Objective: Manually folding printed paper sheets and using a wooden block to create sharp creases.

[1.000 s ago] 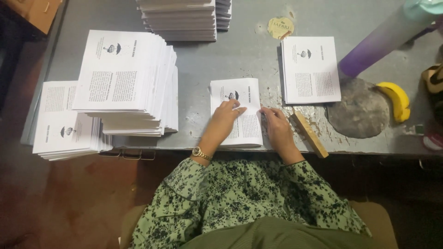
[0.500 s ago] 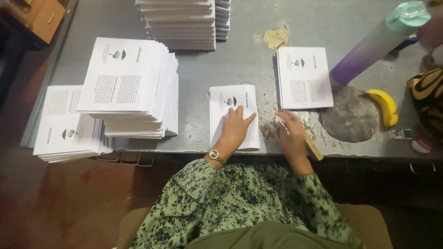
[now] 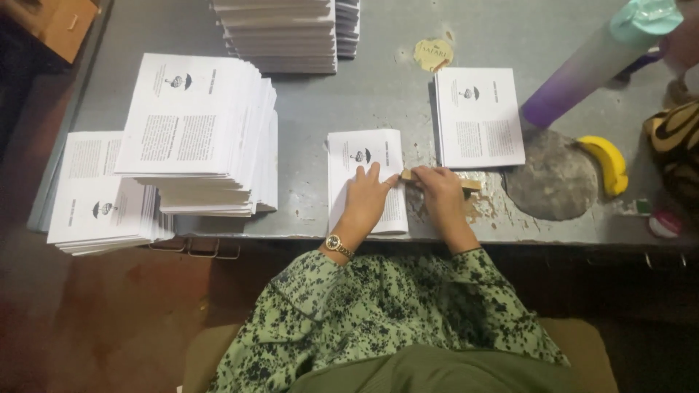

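Note:
A folded white printed sheet (image 3: 357,156) lies on the grey table (image 3: 378,102) in front of me. My left hand (image 3: 365,198), a watch on its wrist, presses flat on the sheet. My right hand (image 3: 439,191) grips a flat wooden stick (image 3: 470,184) that lies sideways with its left end at the sheet's right edge. A small pile of folded sheets (image 3: 479,116) sits just beyond the right hand.
Tall stacks of printed sheets (image 3: 196,131) stand at the left, with a lower stack (image 3: 98,193) overhanging the table's edge and more stacks (image 3: 284,33) at the back. A purple bottle (image 3: 582,65), a yellow object (image 3: 604,164) and a round grey patch (image 3: 551,175) lie at the right.
My right hand picked up the wooden stick from the table's right side and brought it to the sheet's right edge. The left hand stayed pressed on the sheet.

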